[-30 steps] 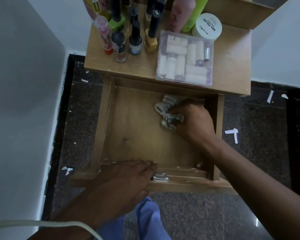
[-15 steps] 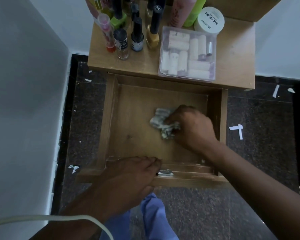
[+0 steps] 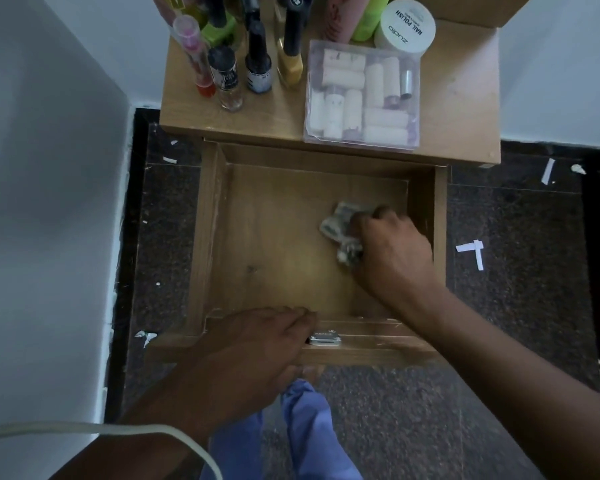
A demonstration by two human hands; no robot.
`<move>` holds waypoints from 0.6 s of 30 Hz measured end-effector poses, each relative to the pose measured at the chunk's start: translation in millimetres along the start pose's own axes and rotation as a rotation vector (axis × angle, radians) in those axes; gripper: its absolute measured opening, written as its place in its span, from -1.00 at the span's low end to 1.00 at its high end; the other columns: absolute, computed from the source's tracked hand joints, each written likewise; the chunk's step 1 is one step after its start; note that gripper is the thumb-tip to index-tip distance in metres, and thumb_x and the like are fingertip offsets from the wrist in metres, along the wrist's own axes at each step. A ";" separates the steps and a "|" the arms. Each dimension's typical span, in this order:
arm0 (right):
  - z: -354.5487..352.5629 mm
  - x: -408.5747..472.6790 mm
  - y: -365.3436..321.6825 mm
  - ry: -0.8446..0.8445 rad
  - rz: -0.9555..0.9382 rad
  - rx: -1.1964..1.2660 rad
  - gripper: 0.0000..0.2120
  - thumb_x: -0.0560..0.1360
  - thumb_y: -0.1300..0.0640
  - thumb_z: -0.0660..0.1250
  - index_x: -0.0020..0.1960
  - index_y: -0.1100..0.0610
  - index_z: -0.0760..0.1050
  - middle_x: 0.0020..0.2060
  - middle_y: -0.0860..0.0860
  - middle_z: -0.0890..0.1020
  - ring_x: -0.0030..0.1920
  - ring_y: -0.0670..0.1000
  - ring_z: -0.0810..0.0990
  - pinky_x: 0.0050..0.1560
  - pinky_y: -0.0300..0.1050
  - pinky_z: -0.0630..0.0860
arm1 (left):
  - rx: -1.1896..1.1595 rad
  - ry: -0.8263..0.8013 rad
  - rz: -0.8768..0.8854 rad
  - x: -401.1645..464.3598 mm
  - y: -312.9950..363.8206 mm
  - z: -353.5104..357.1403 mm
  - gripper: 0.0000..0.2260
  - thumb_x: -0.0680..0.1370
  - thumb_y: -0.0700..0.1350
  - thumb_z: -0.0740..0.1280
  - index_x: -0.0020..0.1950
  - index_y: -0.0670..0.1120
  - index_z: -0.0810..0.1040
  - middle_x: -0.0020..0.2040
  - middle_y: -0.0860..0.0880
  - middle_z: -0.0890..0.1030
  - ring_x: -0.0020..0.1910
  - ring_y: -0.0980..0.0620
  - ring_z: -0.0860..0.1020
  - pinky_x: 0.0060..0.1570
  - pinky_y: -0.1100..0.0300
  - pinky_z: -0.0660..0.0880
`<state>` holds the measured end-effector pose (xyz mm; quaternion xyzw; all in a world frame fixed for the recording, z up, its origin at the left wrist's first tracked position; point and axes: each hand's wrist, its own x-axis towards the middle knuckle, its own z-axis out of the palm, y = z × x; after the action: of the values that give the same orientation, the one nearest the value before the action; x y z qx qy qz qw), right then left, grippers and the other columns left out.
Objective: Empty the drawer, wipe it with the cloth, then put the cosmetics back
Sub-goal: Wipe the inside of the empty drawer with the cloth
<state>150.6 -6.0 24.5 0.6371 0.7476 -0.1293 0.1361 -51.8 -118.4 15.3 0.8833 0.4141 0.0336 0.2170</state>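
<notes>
left hand (image 3: 257,344): palm down, fingers flat along the drawer (image 3: 274,258) front edge, thumb tucked under the front panel | left forearm: enters from lower left | right hand (image 3: 392,254): knuckles up, fingers curled round the cloth (image 3: 340,226) (partly hidden beneath them) | right forearm: reaches in from lower right

Dim, soft indoor light; slight motion blur, wide-angle edge distortion.
</notes>
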 end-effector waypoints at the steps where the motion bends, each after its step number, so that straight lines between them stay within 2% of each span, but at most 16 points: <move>1: -0.6 10.5 -7.6 0.028 0.029 -0.011 -0.63 0.54 0.08 0.44 0.32 0.06 0.51 0.22 0.14 0.54 0.18 0.19 0.56 0.00 0.05 0.60 | -0.001 0.001 -0.006 0.8 0.6 -0.9 -0.47 0.35 0.25 0.25 0.17 0.05 0.74 0.05 0.14 0.74 -0.08 0.20 0.72 -0.18 0.31 0.61; 3: 0.2 29.6 -26.3 0.097 0.012 0.016 -0.59 0.52 0.19 0.42 0.36 0.07 0.51 0.31 0.18 0.50 0.29 0.26 0.51 0.05 0.12 0.59 | -0.019 0.011 -0.010 2.4 0.6 -1.5 -0.48 0.38 0.22 0.21 0.16 0.03 0.74 0.03 0.12 0.75 -0.10 0.18 0.73 -0.21 0.29 0.62; 5: 3.0 37.5 -38.7 0.117 -0.127 0.085 -0.60 0.49 0.22 0.43 0.32 0.07 0.57 0.31 0.17 0.51 0.32 0.25 0.48 0.08 0.15 0.59 | -0.034 0.016 -0.011 3.9 -0.5 -2.7 -0.49 0.37 0.22 0.24 0.14 0.00 0.74 0.00 0.10 0.75 -0.14 0.15 0.73 -0.25 0.28 0.62; 7: 4.6 28.1 -38.9 0.038 -0.359 0.130 -0.67 0.45 0.15 0.48 0.21 0.04 0.64 0.19 0.12 0.57 0.26 0.21 0.52 0.08 0.12 0.61 | -0.045 0.019 -0.012 4.9 -0.8 -5.6 -0.47 0.40 0.21 0.15 0.14 0.01 0.73 -0.01 0.10 0.75 -0.16 0.16 0.73 -0.27 0.30 0.60; 9: 7.1 9.0 -26.9 -0.069 -0.480 0.083 -0.69 0.42 0.06 0.53 0.16 -0.02 0.66 0.13 0.05 0.59 0.23 0.15 0.54 0.11 0.10 0.60 | -0.077 -0.001 -0.016 4.8 -0.8 -7.6 -0.48 0.40 0.23 0.16 0.16 0.02 0.72 0.01 0.12 0.74 -0.14 0.17 0.72 -0.26 0.31 0.60; 11: 8.6 -2.0 -7.1 -0.102 -0.400 0.027 -0.66 0.46 -0.05 0.51 0.21 -0.06 0.61 0.19 0.02 0.58 0.25 0.11 0.53 0.15 0.09 0.59 | -0.097 -0.040 -0.030 1.1 -1.9 -7.0 -0.47 0.43 0.25 0.16 0.21 0.04 0.71 0.08 0.12 0.74 -0.06 0.18 0.72 -0.16 0.32 0.61; 15: 6.4 16.2 3.3 0.083 -0.066 0.082 -0.63 0.45 -0.10 0.48 0.22 -0.01 0.61 0.15 0.10 0.61 0.13 0.18 0.59 -0.04 -0.02 0.55 | -0.209 -0.018 -0.123 -21.7 -10.1 -17.2 -0.45 0.53 0.28 0.20 0.39 0.02 0.60 0.30 0.10 0.66 0.25 0.17 0.59 0.19 0.25 0.51; 18: 10.5 34.7 -35.3 0.130 -0.069 0.206 -0.61 0.46 -0.07 0.46 0.25 0.03 0.59 0.19 0.13 0.61 0.16 0.21 0.59 0.00 0.01 0.60 | -0.250 0.116 -0.216 -41.8 -19.3 -32.3 -0.44 0.55 0.28 0.32 0.44 -0.02 0.58 0.36 0.07 0.61 0.34 0.12 0.52 0.33 0.20 0.42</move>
<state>110.8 16.5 2.7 0.6285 0.7591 -0.1687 0.0167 -100.8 -127.3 41.6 0.7964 0.5110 0.1124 0.3032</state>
